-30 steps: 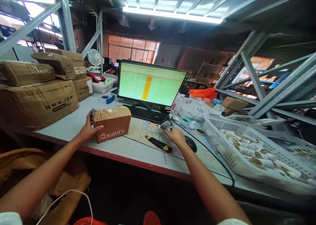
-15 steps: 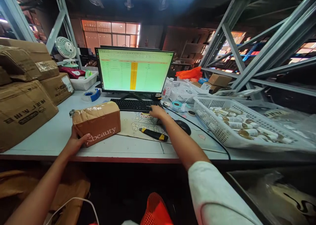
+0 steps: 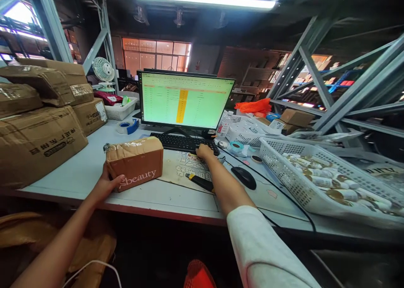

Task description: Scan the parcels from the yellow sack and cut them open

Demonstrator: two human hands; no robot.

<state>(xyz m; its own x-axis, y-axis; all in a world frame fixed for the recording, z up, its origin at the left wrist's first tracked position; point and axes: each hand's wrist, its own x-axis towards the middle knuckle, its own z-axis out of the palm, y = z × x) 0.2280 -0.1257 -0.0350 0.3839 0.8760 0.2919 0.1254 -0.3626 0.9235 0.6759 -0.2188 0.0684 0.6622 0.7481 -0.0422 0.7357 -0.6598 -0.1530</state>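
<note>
My left hand (image 3: 109, 184) grips the near left end of a brown cardboard box (image 3: 135, 166) with "beauty" printed on its side. My thumb lies on the printed face, and the fingers behind are mostly hidden. Clear tape covers the box's top. My right hand (image 3: 205, 152) rests at the right part of the black keyboard (image 3: 176, 142), fingers bent over the keys and holding nothing. Below that forearm lies a black and yellow utility knife (image 3: 201, 181), partly covered by it. A black mouse (image 3: 243, 177) sits to the right. Behind the keyboard, the monitor (image 3: 186, 98) displays a spreadsheet.
Stacked cardboard boxes (image 3: 41, 140) stand at the left. A blue tape dispenser (image 3: 128, 126) lies behind the held box. On the right, a white basket (image 3: 284, 176) contains several small rolled items. A black cable (image 3: 277, 182) crosses the desk mat. A small fan (image 3: 103, 70) stands behind.
The camera view has tilted up and shifted left, so the desk appears lower and further right. My left hand keeps its hold on the box; my right hand stays at the keyboard.
</note>
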